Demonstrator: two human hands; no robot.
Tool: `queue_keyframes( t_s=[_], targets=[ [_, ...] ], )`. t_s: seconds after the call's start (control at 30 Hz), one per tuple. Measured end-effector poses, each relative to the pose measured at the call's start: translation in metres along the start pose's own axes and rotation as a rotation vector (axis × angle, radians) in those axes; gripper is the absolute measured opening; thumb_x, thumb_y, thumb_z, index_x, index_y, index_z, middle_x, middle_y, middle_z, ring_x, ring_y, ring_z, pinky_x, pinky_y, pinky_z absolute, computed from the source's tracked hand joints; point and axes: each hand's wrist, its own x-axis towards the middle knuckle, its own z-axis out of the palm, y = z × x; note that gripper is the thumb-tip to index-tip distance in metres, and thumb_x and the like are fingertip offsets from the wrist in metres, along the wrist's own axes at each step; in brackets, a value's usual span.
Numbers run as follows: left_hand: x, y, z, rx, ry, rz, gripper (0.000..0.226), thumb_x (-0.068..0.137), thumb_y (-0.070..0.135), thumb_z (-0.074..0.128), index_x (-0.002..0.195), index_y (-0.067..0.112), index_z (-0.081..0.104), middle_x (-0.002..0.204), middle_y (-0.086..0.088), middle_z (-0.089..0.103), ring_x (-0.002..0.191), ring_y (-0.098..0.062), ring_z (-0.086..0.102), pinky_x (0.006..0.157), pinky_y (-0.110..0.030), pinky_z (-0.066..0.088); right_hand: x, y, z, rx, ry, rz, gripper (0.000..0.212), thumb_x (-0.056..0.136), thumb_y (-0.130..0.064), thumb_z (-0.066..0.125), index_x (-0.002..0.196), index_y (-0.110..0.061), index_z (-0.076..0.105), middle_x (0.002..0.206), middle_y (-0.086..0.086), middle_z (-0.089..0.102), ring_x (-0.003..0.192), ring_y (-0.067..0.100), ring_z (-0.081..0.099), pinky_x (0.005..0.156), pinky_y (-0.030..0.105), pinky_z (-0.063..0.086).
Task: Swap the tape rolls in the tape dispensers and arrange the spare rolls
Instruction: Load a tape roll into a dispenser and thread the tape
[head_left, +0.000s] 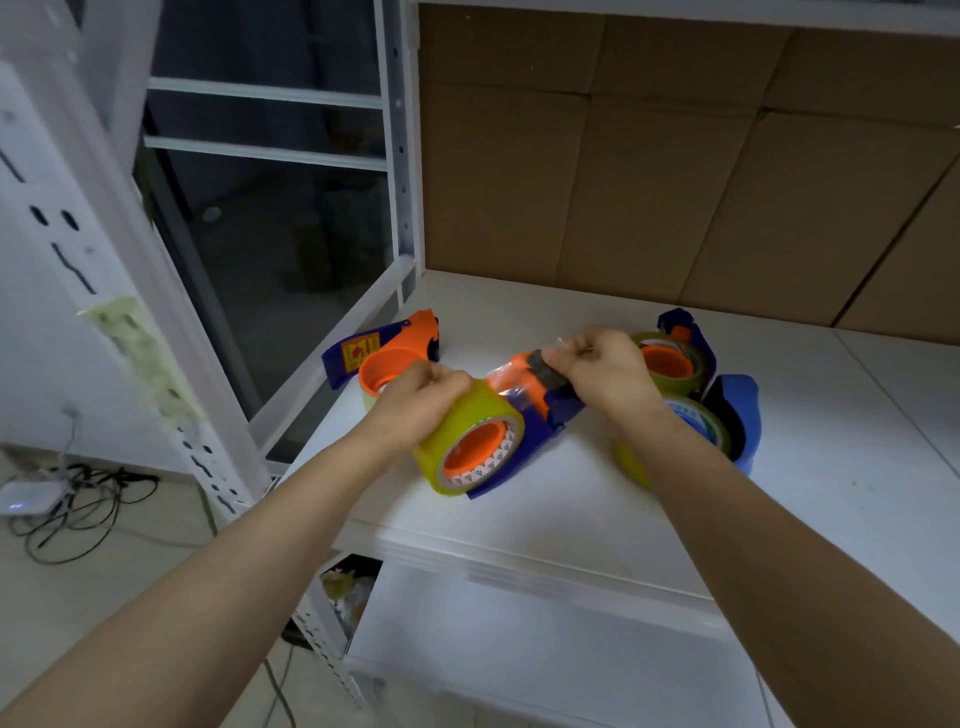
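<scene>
A blue and orange tape dispenser (540, 410) lies on the white shelf (571, 509) in the middle, loaded with a yellow-clear tape roll (457, 431). My left hand (421, 400) grips the top of that roll. My right hand (608, 371) pinches the clear tape end at the dispenser's front. A second dispenser (379, 353) with an orange hub lies at the back left. A third dispenser (685, 343) holding a roll sits behind my right hand. A spare roll (696, 421) lies under my right wrist beside a blue dispenser (743, 415).
Brown cardboard boxes (675, 182) fill the back of the shelf. A white metal rack post (400, 156) stands at the shelf's left corner. Cables and a small white box (31, 496) lie on the floor at the left. A lower shelf (519, 649) runs below.
</scene>
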Motion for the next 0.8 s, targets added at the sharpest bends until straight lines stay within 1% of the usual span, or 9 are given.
queue_keyframes(
  t_s=[0.03, 0.1, 0.17, 0.23, 0.33, 0.4, 0.57, 0.7, 0.8],
  targets=[
    [0.003, 0.004, 0.002, 0.075, 0.004, 0.019, 0.036, 0.087, 0.041, 0.057, 0.119, 0.030, 0.047, 0.098, 0.010, 0.051, 0.083, -0.006, 0.052, 0.066, -0.022, 0.044, -0.001, -0.004, -0.001, -0.015, -0.006, -0.018, 0.016, 0.088, -0.028, 0.061, 0.088, -0.012, 0.056, 0.088, 0.005, 0.060, 0.086, 0.022, 0.058, 0.073, 0.034, 0.047],
    [0.005, 0.012, 0.007, 0.280, 0.003, 0.132, 0.067, 0.078, 0.047, 0.066, 0.136, 0.033, 0.035, 0.122, 0.003, 0.047, 0.101, -0.012, 0.052, 0.072, -0.023, 0.044, -0.002, -0.008, -0.001, -0.043, 0.001, -0.049, 0.015, 0.088, -0.027, 0.062, 0.086, -0.014, 0.056, 0.087, 0.006, 0.061, 0.088, 0.024, 0.059, 0.077, 0.036, 0.049],
    [0.001, 0.017, 0.015, 0.544, 0.037, 0.257, 0.089, 0.068, 0.055, 0.072, 0.142, 0.032, 0.028, 0.139, -0.002, 0.036, 0.121, -0.019, 0.045, 0.082, -0.025, 0.040, -0.004, -0.011, -0.003, -0.045, 0.008, -0.066, 0.014, 0.088, -0.026, 0.061, 0.087, -0.013, 0.056, 0.087, 0.006, 0.061, 0.088, 0.024, 0.060, 0.078, 0.037, 0.049],
    [-0.002, 0.020, 0.022, 0.700, 0.099, 0.345, 0.099, 0.062, 0.062, 0.073, 0.142, 0.027, 0.029, 0.141, -0.001, 0.039, 0.125, -0.020, 0.045, 0.084, -0.028, 0.041, -0.005, -0.011, -0.005, -0.040, 0.005, -0.073, 0.015, 0.088, -0.028, 0.061, 0.087, -0.014, 0.057, 0.087, 0.005, 0.062, 0.087, 0.022, 0.060, 0.074, 0.033, 0.048],
    [-0.005, 0.020, 0.032, 0.722, 0.191, 0.416, 0.087, 0.062, 0.066, 0.070, 0.132, 0.023, 0.041, 0.126, -0.001, 0.054, 0.113, -0.020, 0.054, 0.081, -0.033, 0.049, -0.008, -0.012, -0.005, -0.072, 0.013, -0.108, 0.016, 0.089, -0.030, 0.060, 0.088, -0.015, 0.056, 0.091, 0.005, 0.061, 0.087, 0.021, 0.058, 0.072, 0.031, 0.046],
    [-0.008, 0.018, 0.036, 0.682, 0.239, 0.444, 0.082, 0.064, 0.069, 0.067, 0.128, 0.023, 0.046, 0.119, 0.000, 0.057, 0.106, -0.019, 0.057, 0.077, -0.033, 0.050, -0.010, -0.011, -0.005, -0.087, 0.034, -0.158, 0.016, 0.089, -0.030, 0.060, 0.089, -0.015, 0.055, 0.087, 0.002, 0.059, 0.085, 0.019, 0.057, 0.070, 0.029, 0.044],
    [-0.010, 0.015, 0.036, 0.616, 0.259, 0.459, 0.077, 0.069, 0.071, 0.058, 0.128, 0.023, 0.046, 0.120, 0.002, 0.058, 0.103, -0.017, 0.058, 0.075, -0.033, 0.053, -0.014, -0.006, -0.007, -0.042, 0.061, -0.194, 0.017, 0.087, -0.029, 0.063, 0.088, -0.012, 0.058, 0.070, -0.009, 0.052, 0.068, 0.009, 0.051, 0.058, 0.023, 0.042],
    [-0.012, 0.015, 0.037, 0.606, 0.272, 0.481, 0.070, 0.075, 0.069, 0.054, 0.127, 0.024, 0.047, 0.118, 0.005, 0.059, 0.101, -0.013, 0.058, 0.070, -0.026, 0.049, -0.015, -0.003, -0.005, -0.073, 0.093, -0.218, 0.019, 0.087, -0.030, 0.063, 0.091, -0.012, 0.060, 0.078, -0.003, 0.060, 0.075, 0.015, 0.058, 0.066, 0.030, 0.049],
    [-0.011, 0.013, 0.036, 0.553, 0.278, 0.489, 0.050, 0.089, 0.056, 0.044, 0.127, 0.024, 0.048, 0.120, 0.003, 0.058, 0.102, -0.014, 0.058, 0.075, -0.031, 0.052, -0.017, -0.001, -0.004, -0.043, 0.103, -0.229, 0.017, 0.087, -0.031, 0.062, 0.090, -0.014, 0.059, 0.081, -0.001, 0.063, 0.077, 0.017, 0.061, 0.067, 0.032, 0.051]
  ],
)
